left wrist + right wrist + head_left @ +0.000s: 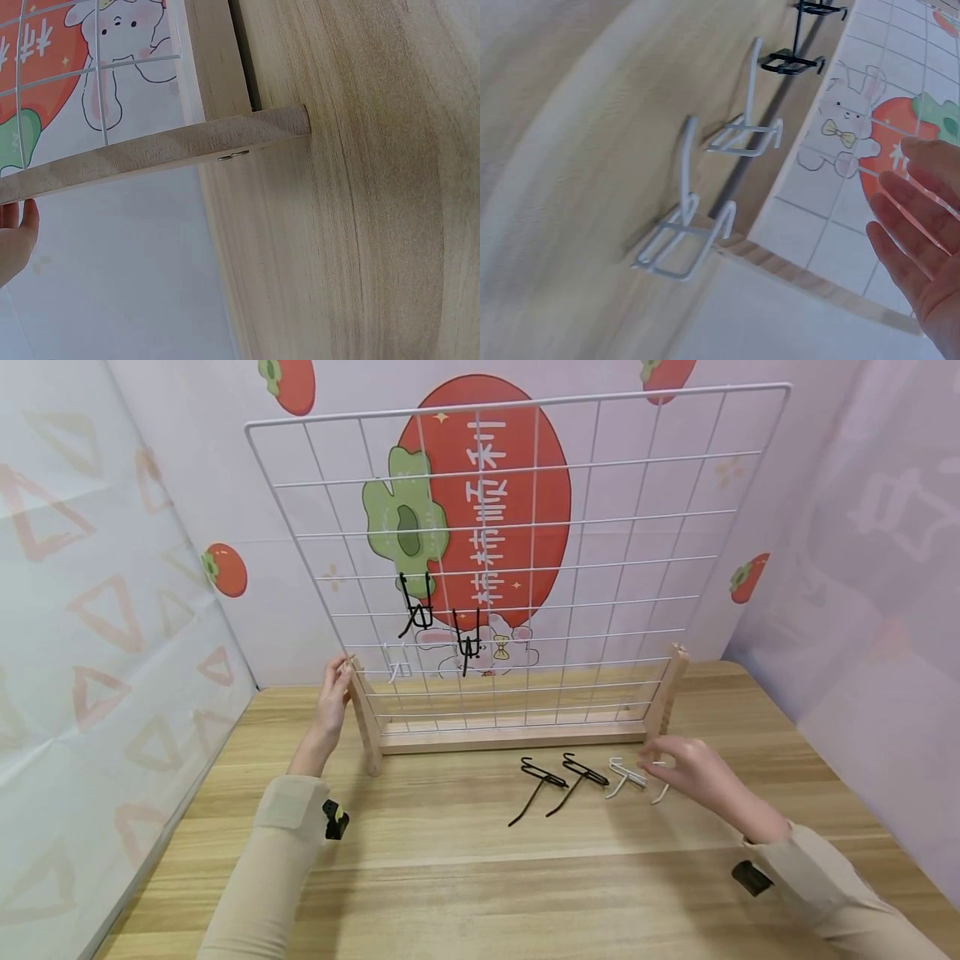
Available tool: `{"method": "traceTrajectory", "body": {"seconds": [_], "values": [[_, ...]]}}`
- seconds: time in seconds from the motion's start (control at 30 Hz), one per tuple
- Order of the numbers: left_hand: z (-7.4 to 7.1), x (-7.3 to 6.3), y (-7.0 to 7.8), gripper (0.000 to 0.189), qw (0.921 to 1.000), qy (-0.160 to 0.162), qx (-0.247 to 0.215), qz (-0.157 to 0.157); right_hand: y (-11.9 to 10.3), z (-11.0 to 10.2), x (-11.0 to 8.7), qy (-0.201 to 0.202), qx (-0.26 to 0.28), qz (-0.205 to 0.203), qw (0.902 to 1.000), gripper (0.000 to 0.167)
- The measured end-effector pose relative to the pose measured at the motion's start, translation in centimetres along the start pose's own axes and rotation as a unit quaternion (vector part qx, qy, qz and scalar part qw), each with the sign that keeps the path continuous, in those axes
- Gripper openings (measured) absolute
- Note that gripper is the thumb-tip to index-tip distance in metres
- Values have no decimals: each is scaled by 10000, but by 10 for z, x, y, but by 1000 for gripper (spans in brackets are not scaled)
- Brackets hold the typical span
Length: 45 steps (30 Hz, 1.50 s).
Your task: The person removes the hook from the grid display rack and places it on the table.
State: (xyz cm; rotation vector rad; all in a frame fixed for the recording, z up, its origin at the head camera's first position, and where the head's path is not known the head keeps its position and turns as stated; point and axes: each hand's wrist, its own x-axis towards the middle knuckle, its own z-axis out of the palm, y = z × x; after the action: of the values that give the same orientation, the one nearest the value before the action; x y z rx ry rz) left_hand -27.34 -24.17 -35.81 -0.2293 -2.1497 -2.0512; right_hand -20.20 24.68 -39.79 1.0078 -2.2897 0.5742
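At the left post [366, 718] of a wooden stand my left hand [330, 714] grips the upper end, its fingertips at the edge in the left wrist view. A white wire grid panel [300, 420] stands upright in the stand. My right hand [697, 772] is over the table by the right post [665, 693], close above a white hook [661, 795] that it partly covers. In the right wrist view its fingers are spread, apart from that white hook [685, 176]. Left of it lie another white hook [617, 787] and two black hooks [534, 795].
Two black hooks [468, 647] and a white hook [395, 671] hang on the grid's lower left. The stand's wooden base bar [510, 741] runs between the posts. Behind the wood-grain table [465, 893] is a printed backdrop [630, 552]; patterned cloth [112, 693] borders the left.
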Motion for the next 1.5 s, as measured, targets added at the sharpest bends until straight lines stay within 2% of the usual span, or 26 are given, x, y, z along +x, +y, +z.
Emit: {"method": "traceTrajectory", "body": {"seconds": [0.13,0.3,0.47,0.7,1.0,1.23,1.5], "values": [[-2,3,-7,33,10000,25,34,76,-2,-1,11,56,60,-91,9999,30],[-2,3,-9,25,9998,19,37,169,-6,-2,28,185,208,-284,9992,31],[-1,2,-6,33,9999,55,-8,105,-13,-2,44,205,252,-362,9988,32],[-1,3,-4,41,10000,24,-4,-30,-26,3,65,-3,470,-133,9988,25],[-1,2,-6,24,9999,99,-60,73,-37,10,90,311,558,-507,9967,28],[-2,2,-7,26,9998,83,-115,155,-50,15,109,379,794,-565,9945,25],[5,-6,10,30,9996,68,-256,24,-65,25,133,677,1200,-578,9888,25]]}}
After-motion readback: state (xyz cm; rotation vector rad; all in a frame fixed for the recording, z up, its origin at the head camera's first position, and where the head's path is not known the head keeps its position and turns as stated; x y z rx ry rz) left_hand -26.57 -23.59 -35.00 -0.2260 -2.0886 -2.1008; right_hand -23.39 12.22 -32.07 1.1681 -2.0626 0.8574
